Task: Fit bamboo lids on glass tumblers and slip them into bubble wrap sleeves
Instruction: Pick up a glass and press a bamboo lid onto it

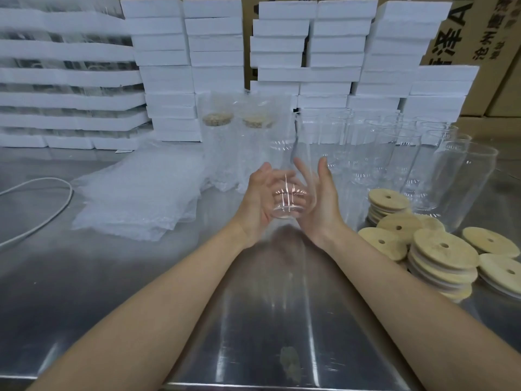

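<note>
A clear glass tumbler lies tilted between my palms above the steel table, its base toward me. My left hand cups its left side and my right hand presses its right side, fingers spread. It carries no lid. Round bamboo lids with a centre hole lie in low stacks at the right. A pile of flat bubble wrap sleeves rests at the left. Two lidded tumblers in bubble wrap stand just behind my hands.
Several bare glass tumblers stand at the back right. White foam boxes are stacked along the back, with cardboard cartons behind them. A white cable curves over the steel table at the left.
</note>
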Tool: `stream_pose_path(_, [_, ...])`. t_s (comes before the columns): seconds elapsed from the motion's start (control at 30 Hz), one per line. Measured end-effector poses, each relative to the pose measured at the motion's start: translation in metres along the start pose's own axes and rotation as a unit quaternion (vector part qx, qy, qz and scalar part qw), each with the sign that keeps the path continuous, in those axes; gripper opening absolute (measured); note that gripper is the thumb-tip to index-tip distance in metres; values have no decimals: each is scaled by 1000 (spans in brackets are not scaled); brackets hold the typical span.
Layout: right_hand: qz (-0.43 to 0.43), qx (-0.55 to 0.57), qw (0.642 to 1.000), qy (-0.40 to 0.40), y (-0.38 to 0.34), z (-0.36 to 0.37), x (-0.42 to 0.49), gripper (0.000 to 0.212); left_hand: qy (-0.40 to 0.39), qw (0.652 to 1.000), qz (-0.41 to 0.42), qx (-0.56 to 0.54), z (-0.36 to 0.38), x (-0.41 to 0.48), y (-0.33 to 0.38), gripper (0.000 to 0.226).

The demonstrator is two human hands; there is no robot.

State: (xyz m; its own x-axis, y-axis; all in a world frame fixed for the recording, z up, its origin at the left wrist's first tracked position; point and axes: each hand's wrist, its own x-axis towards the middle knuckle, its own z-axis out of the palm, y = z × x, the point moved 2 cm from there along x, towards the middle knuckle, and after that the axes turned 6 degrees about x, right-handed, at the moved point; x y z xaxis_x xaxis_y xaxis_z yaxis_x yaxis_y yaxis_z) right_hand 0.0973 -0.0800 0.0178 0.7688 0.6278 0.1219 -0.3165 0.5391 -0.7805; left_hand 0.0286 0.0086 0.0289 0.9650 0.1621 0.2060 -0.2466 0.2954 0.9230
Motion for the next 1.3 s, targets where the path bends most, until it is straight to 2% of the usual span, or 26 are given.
stream_pose_path(0.07, [33, 51, 998, 4, 1, 0, -2, 64, -51, 996, -74, -23, 6, -4, -6, 69])
stream_pose_path(0.13, [60, 97, 993, 26, 1, 1, -5, 65, -51, 990, -125, -36, 6, -5, -7, 83])
stream_pose_path(0.23, [86, 52, 995, 27, 1, 2, -8, 71, -50, 981, -188, -1, 1, -4, -4, 90])
stream_pose_path(0.33, [104, 43, 993, 23, 4, 1, -7, 79, -46, 980, -190, 30, 0, -4, -3, 92])
stream_pose_path(0.47, [99, 58, 993, -9, 4, 2, -6, 67, -25, 981, -184, 50, -1, -2, -6, 91])
stream_pose_path(0.53, [104, 70, 992, -34, 4, 2, -5, 70, -4, 980, -184, 81, -3, -1, -7, 87])
stream_pose_path(0.6, [99, 101, 989, -34, 4, 5, -3, 72, 39, 978, -159, 130, -6, 1, -7, 77])
stream_pose_path(0.7, [59, 143, 988, 21, 4, 3, 0, 76, 121, 969, -88, 195, -11, 6, -8, 64])
stream_pose_path(0.8, [30, 150, 983, 100, 0, -6, -1, 71, 211, 962, -38, 171, -18, 9, -7, 47])
stream_pose_path(0.9, [-39, 72, 988, 131, -7, -8, 0, 57, 207, 971, 10, 122, -23, 12, 1, 36])
stream_pose_path(1.0, [-128, -15, 981, 148, -7, -2, -1, 56, 170, 949, 102, 245, -22, 11, 4, 22])
stream_pose_path(1.07, [-158, -51, 975, 146, -4, 0, -2, 52, 124, 939, 113, 300, -16, 8, 2, 7])
stream_pose_path(1.2, [-195, -118, 966, 120, -4, 0, -4, 49, 78, 921, 65, 375, -16, 5, -10, 77])
stream_pose_path(1.23, [-206, -145, 961, 110, -4, 1, -5, 49, 80, 913, 58, 397, -16, 4, -14, 90])
stream_pose_path(1.3, [-228, -185, 951, 92, -5, 3, -10, 48, 92, 903, 66, 414, -16, 3, -18, 98])
